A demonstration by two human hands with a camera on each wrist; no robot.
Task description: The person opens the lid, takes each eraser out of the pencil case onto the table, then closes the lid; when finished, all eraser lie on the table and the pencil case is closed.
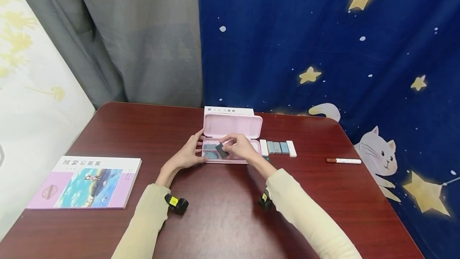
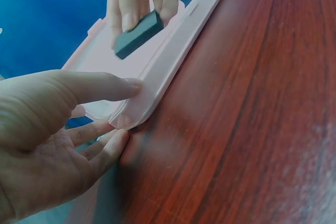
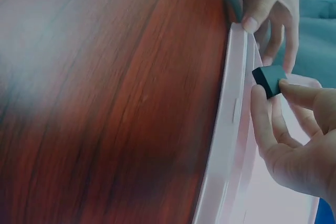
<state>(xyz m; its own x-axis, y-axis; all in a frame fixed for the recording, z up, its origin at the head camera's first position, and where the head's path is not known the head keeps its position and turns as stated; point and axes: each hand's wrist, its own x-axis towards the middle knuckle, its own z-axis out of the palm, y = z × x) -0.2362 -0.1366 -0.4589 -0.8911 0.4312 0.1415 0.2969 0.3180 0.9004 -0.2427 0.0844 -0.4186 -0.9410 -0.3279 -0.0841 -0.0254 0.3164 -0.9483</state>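
The right hand [image 1: 240, 147] pinched a dark block [image 1: 222, 150] between thumb and fingertips, tilted above the open tray of a pink case [image 1: 256, 144]. The left hand [image 1: 187, 152] gripped the left end of the case, thumb against its near wall and fingers round the end. Inside the case, at its left, lay two grey-blue blocks [image 1: 211, 151]; the right hand covered part of the interior. The lid [image 1: 233, 126] stood raised at the back of the case, hiding the lower part of a white lettered box [image 1: 230, 110] just behind. Close by the case's right end ran a row of three grey-blue bars [image 1: 277, 147] between two white bars [image 1: 291, 148], with a dark green piece [image 1: 267, 158] near the case's near right corner. Well to the right of the case lay a marker [image 1: 343, 161], and well to its left a picture-covered book [image 1: 88, 183]. Beneath the case was a reddish-brown table [image 1: 223, 211]; behind it hung grey and blue curtains [image 1: 287, 31].
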